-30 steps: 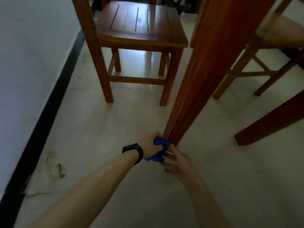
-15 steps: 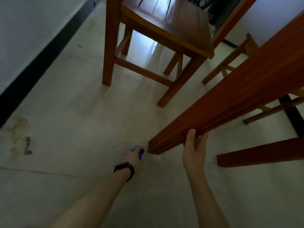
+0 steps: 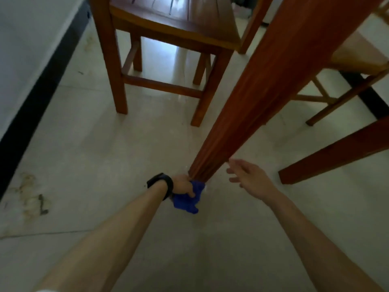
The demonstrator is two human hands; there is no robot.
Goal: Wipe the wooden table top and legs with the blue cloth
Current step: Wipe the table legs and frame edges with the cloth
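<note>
The main risk, as I judge it, is the cloth (image 3: 188, 197) catching at the foot of the leg (image 3: 248, 106): it is bunched rather than spread, so a stroke up the leg could drag only a narrow ridge of fabric and miss the grooved faces, or the wad could slip out of the grip where the leg meets the floor (image 3: 88, 157). A second risk is balance, since the view looks steeply down and both arms reach far forward; a hard push against the leg might shift the bench, and the right hand (image 3: 245, 175) is not bracing it. The chair (image 3: 168, 28) stands beyond the leg and to its left, close enough that an elbow swinging round the leg could knock it. The left hand (image 3: 182, 185), with a dark band (image 3: 162, 182) on its wrist, sits at the very bottom of the leg on its near left side, its fingers (image 3: 190, 193) clenched round the cloth, which bulges out below and to the right of them, touching or almost touching the foot of the leg. The right hand hovers just to the right of the leg's foot, released, its fingers loosely spread and holding nothing, apparently not touching the wood
</note>
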